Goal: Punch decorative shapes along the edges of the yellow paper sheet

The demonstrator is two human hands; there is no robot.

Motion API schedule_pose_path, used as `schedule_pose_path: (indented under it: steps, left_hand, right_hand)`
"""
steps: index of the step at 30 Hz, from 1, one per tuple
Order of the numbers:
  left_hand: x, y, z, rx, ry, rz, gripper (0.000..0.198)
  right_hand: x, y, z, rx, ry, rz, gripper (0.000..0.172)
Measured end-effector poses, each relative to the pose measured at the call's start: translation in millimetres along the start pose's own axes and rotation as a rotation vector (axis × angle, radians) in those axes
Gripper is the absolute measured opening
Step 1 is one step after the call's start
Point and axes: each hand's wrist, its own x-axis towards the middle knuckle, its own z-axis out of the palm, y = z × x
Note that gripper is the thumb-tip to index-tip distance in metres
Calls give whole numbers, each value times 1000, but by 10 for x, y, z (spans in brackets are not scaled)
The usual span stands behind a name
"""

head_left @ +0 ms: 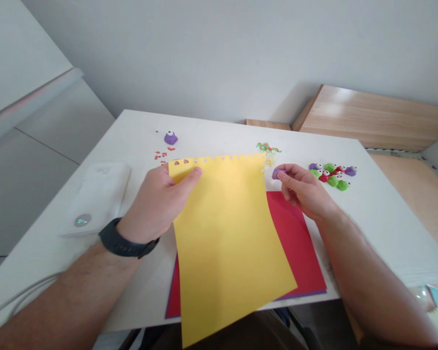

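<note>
My left hand (pixel 170 192) is closed on the upper left corner of a yellow paper sheet (pixel 233 228), thumb on top. Small shaped holes run along the sheet's top edge and down the start of its right edge. Just right of that edge, my right hand (pixel 302 187) pinches a small purple paper punch (pixel 277 173), apart from the sheet. Beneath the yellow sheet lies a red sheet (pixel 292 238), with a purple sheet (pixel 308 293) showing under its lower edge.
Several purple, green and red punches (pixel 333 181) stand at right. Another purple punch (pixel 171 139) sits back left. Red paper bits (pixel 161 155), green and orange bits (pixel 268 147) and yellow bits (pixel 270 160) are scattered on the white table (pixel 211 136). A white device (pixel 98 194) lies at left.
</note>
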Motion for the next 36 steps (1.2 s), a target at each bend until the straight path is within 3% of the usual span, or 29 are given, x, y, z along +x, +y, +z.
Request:
schedule_pose_path:
  steps: [10,24,36]
  left_hand:
    - [-17,30,7,-17,34,-8,41]
    - [-12,20,7,-24,25,10,42]
    - [-18,-5,0,-25,12,32,41]
  right_hand:
    - [-67,30,49,19,-152,11,33]
    - [-52,63,58,65,-121,20,32]
    - [-66,96,63,71,-216,80,38]
